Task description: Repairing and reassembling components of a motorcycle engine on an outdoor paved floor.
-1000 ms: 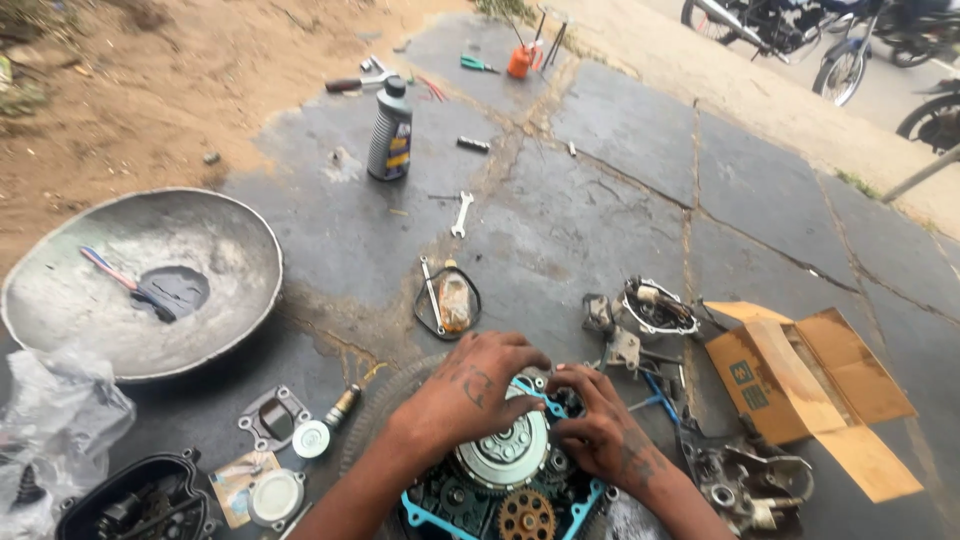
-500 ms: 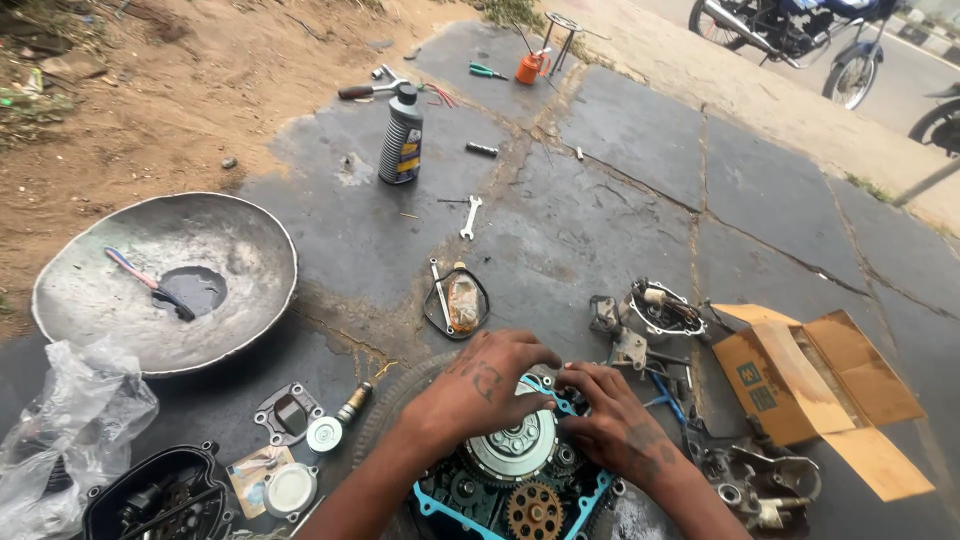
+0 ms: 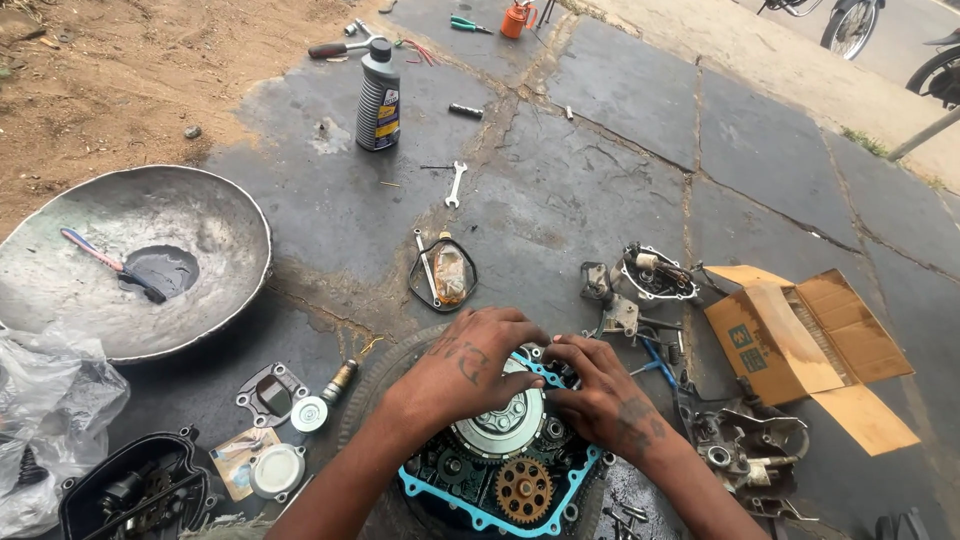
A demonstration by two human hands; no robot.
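Greasy left hand [image 3: 470, 365] and right hand [image 3: 600, 395] both gripping one clutch drum [image 3: 500, 425], one brass gear [image 3: 523, 490], one wrench [image 3: 456, 184]

Head-worn view, steeply down, close overhead

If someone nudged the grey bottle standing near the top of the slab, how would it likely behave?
The bottle stands upright, tall and narrow, so a push near its cap would probably tip it. Its ribbed sides should grip well. Lying down, its rounded body might roll across the stone slab.
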